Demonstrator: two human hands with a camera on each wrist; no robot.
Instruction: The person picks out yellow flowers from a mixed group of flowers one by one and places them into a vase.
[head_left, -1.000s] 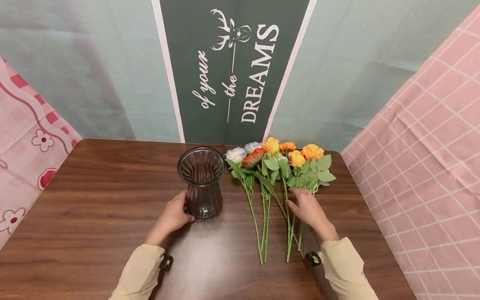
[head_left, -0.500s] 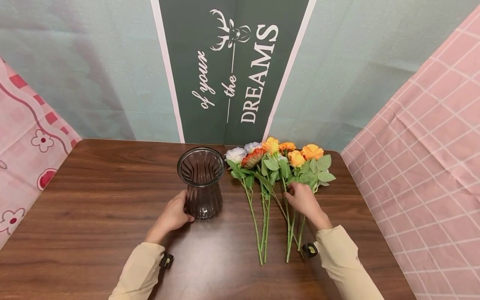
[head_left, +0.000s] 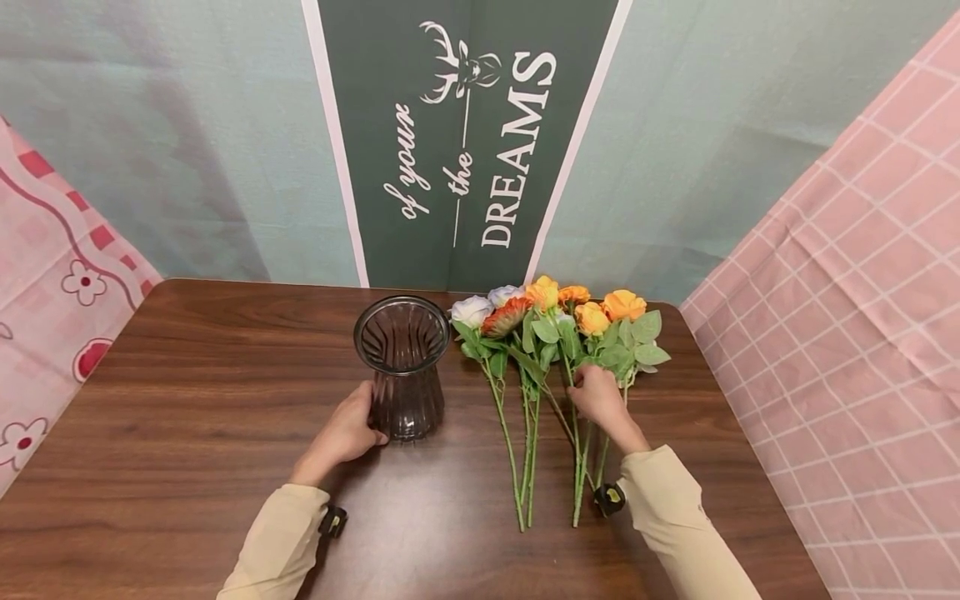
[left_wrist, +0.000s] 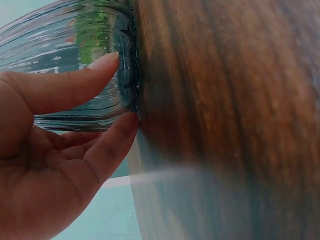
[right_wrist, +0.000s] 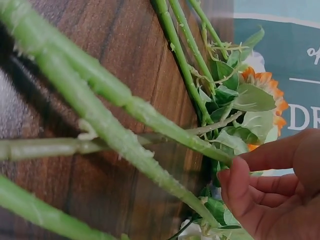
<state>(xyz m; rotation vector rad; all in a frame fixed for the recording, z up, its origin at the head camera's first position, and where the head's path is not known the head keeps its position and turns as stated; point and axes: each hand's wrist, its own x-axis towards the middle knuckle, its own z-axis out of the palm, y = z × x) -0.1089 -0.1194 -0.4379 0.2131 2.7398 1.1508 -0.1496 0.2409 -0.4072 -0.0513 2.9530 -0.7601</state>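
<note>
A dark, see-through ribbed glass vase (head_left: pixel 408 400) stands upright on the table. My left hand (head_left: pixel 347 427) holds it low on its left side; in the left wrist view the thumb (left_wrist: pixel 75 87) lies on the glass and the fingers go round behind. To the right of the vase lie several artificial flowers, with white, red-orange and yellow-orange heads and green stems. My right hand (head_left: pixel 602 400) is over the right-hand stems, just below the leaves. Seen from the right wrist, its thumb and forefinger pinch one green flower stem (right_wrist: pixel 170 127). The other stems cross beneath.
The brown wooden table (head_left: pixel 225 400) ends at a hanging cloth backdrop with white lettering (head_left: pixel 517 150). A pink checked cloth (head_left: pixel 847 275) hangs at the right, a flowered pink one (head_left: pixel 60 275) at the left. White-headed (head_left: pixel 472 311) and red-orange (head_left: pixel 506 317) flowers lie nearest the vase.
My right hand has moved slightly left and its fingers have closed from a spread pose onto a flower stem. The left hand and the vase have stayed put.
</note>
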